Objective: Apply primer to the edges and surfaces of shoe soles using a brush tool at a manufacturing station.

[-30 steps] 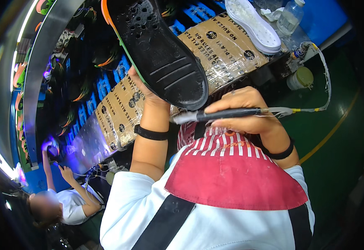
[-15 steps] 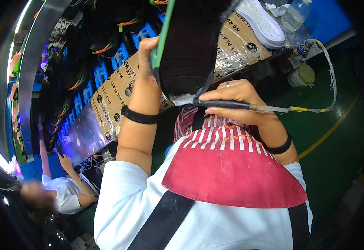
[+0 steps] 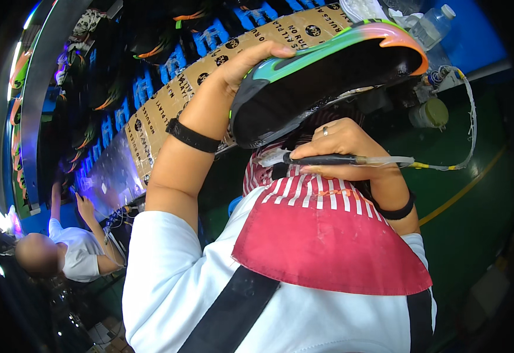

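A shoe sole [image 3: 327, 88], black across its broad face and green to orange-pink along its side wall, is held up in front of me. My left hand [image 3: 248, 65] grips it by its left end, thumb over the coloured wall. Below it, my right hand [image 3: 348, 144] is closed round the black handle of a brush [image 3: 321, 159], whose pale, clotted bristles point left. A clear tube [image 3: 389, 160] runs from the handle's back end. The bristles are a little under the sole's lower edge, apart from it. Parts of my left fingers are hidden behind the sole.
Printed cardboard under clear wrap [image 3: 168, 106] covers the bench. White soles [image 3: 363, 9] and a clear bottle [image 3: 432, 28] stand at the far right, above a lidded pot [image 3: 430, 113]. Blue holders [image 3: 210, 38] and dark shoe parts line the left, where a co-worker [image 3: 83, 250] reaches in.
The sole has swung from upright to lying slantwise, its coloured wall now facing up. The bristles, which were at its lower end, are now apart from it. My right hand has barely moved.
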Demonstrator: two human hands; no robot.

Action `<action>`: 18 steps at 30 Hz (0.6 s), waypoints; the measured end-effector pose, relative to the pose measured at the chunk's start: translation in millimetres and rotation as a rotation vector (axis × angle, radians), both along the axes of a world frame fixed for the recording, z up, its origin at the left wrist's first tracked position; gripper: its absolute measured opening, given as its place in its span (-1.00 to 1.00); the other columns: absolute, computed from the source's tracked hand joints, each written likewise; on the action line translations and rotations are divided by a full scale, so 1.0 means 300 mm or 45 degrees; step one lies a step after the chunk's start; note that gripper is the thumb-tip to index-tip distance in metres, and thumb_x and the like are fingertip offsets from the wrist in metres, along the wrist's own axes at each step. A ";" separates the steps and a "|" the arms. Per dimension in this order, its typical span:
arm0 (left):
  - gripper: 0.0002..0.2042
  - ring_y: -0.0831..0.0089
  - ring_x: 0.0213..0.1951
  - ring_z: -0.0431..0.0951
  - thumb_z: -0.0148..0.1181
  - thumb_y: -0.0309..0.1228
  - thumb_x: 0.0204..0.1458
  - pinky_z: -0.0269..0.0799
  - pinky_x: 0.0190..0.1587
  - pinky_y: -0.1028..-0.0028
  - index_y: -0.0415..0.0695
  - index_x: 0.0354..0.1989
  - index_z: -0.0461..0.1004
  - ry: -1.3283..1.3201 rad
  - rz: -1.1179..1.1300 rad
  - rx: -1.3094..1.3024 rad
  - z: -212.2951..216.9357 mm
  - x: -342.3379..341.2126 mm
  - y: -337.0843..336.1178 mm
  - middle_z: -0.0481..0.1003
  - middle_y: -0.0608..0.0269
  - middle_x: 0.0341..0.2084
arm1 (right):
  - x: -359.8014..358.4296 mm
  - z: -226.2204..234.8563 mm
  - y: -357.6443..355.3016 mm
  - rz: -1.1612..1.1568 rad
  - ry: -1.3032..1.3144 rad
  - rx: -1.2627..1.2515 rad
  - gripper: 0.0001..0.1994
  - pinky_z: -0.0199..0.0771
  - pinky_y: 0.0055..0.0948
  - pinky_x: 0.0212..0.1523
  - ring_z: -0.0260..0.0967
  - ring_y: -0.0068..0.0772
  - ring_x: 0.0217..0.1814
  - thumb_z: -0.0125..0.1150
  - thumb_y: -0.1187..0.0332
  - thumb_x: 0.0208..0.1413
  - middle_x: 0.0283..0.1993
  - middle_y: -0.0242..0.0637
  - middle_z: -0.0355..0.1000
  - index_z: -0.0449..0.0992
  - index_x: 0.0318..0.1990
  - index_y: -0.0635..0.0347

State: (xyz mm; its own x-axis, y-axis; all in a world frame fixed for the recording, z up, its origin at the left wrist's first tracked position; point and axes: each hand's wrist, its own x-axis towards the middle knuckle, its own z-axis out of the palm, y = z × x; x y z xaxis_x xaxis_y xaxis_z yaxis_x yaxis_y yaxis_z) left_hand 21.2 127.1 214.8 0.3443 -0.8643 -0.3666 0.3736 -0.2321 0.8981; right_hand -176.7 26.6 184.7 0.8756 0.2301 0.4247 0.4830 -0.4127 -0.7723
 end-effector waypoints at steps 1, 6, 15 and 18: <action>-0.65 0.49 -0.49 0.55 0.24 -0.19 -0.15 0.48 -0.38 0.59 -0.23 -0.30 0.55 0.007 -0.091 0.074 0.013 0.006 0.002 0.56 0.14 -0.45 | 0.001 -0.007 0.012 -0.042 0.000 0.136 -0.79 0.40 -0.45 -0.41 0.44 -0.29 -0.50 0.33 0.42 -0.13 -0.46 -0.17 0.51 0.58 -0.27 0.23; -0.66 0.58 -0.40 0.52 0.24 -0.16 -0.12 0.43 -0.26 0.60 -0.15 -0.26 0.55 -0.079 -0.278 0.087 -0.007 0.018 -0.039 0.55 0.26 -0.37 | 0.035 -0.031 0.029 -0.177 -0.194 0.097 -0.77 0.31 -0.49 -0.50 0.35 -0.34 -0.59 0.35 0.46 -0.18 -0.51 -0.19 0.47 0.57 -0.28 0.27; -0.63 0.56 -0.26 0.53 0.17 -0.14 -0.05 0.44 -0.18 0.55 -0.12 -0.15 0.52 0.035 -0.462 0.295 -0.008 0.044 -0.048 0.54 0.25 -0.26 | 0.028 0.016 0.022 -0.168 -0.061 0.008 -0.79 0.35 -0.44 -0.48 0.37 -0.26 -0.55 0.34 0.44 -0.16 -0.50 -0.21 0.48 0.59 -0.29 0.18; -0.62 0.56 -0.19 0.51 0.15 -0.15 -0.02 0.41 -0.10 0.53 -0.13 -0.10 0.50 -0.057 -0.522 0.373 0.017 0.043 -0.050 0.52 0.24 -0.20 | 0.023 0.000 0.024 -0.198 -0.072 -0.062 -0.79 0.33 -0.41 -0.51 0.35 -0.24 -0.58 0.33 0.43 -0.16 -0.54 -0.20 0.44 0.59 -0.29 0.18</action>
